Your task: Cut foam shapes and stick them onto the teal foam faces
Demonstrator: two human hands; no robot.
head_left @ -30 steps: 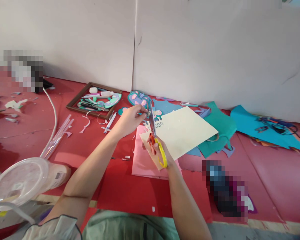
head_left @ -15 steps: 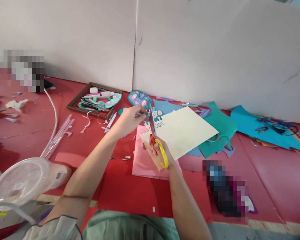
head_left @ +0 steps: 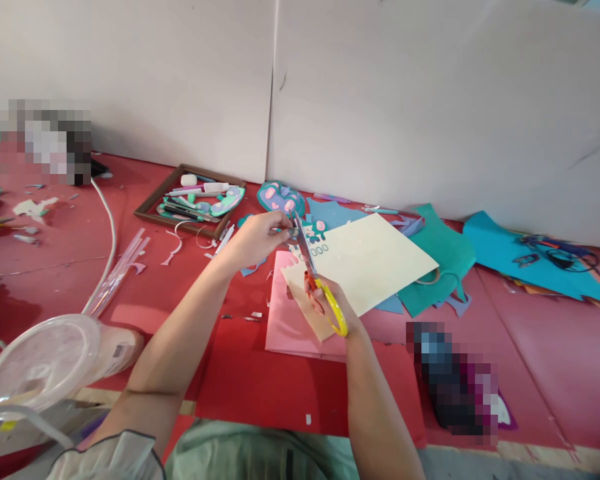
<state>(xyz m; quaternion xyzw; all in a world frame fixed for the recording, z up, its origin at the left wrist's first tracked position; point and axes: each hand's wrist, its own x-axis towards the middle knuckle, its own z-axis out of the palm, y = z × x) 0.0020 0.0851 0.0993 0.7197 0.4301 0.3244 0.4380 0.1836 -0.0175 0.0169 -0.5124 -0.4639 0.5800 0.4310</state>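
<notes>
In my right hand (head_left: pixel 325 299) is a pair of scissors (head_left: pixel 333 300) with yellow and orange handles, its blades pointing up and away toward my other hand. My left hand (head_left: pixel 267 237) is closed in a pinch beside the blade tips; the small piece between its fingers is too hidden to make out. Under both hands lies a cream sheet (head_left: pixel 375 267) with a row of drawn ovals near its left corner. Below that sheet is a pink sheet (head_left: pixel 277 327). A small teal and pink cut-out (head_left: pixel 320 228) shows just behind the blades.
A brown frame (head_left: pixel 153 199) holding pens and an eraser stands behind my left hand. Blue and green sheets (head_left: pixel 450 257) lie to the right. At the left front is a clear plastic tub (head_left: pixel 87 333), near a white cable (head_left: pixel 111 227). Paper scraps dot the red table (head_left: pixel 480 333).
My right hand and the scissors have shifted slightly to the right and turned, so the blades slant more. My left hand stays nearly in place.
</notes>
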